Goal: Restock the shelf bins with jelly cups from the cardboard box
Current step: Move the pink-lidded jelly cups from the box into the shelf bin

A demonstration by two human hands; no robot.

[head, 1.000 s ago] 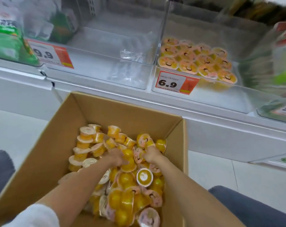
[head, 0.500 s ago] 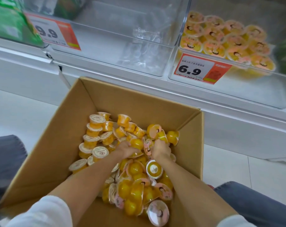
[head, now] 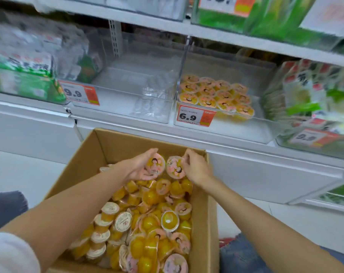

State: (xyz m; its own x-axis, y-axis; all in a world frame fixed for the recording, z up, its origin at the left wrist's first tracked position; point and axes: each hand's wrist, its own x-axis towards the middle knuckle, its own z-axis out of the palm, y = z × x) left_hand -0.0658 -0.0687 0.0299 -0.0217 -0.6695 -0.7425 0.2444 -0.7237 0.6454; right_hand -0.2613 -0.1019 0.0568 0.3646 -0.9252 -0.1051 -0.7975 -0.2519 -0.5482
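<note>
Left hand (head: pixel 139 168): palm up, fingers curled under the 1st jelly cup (head: pixel 155 164), its pink lid facing the camera. Right hand (head: pixel 196 166): fingertips pinch the rim of the 2nd jelly cup (head: pixel 174 168), also pink-lidded and just beside the 1st. Position: both hands are raised over the far end of the cardboard box (head: pixel 128 138), near its back wall. Change against 0.5 s ago: the hands were then down among the loose heap (head: pixel 151 219) and are now up and clear of it with 1 cup each, so the pick reads as done and the carry as begun. The heap is yellow cups with pink or white lids, jumbled across the box floor, and a large stock remains. Likely destination is the 6.9 bin (head: pixel 236 131), on the shelf beyond the box and to the right, which holds shelved cups (head: pixel 216 93) with matching lids, set lids-up in rows with bare floor in front. The neighbouring 9.9 bin (head: pixel 108 107) contains crumpled clear wrap (head: pixel 151 99). Judgement: restocking is at an early stage
</note>
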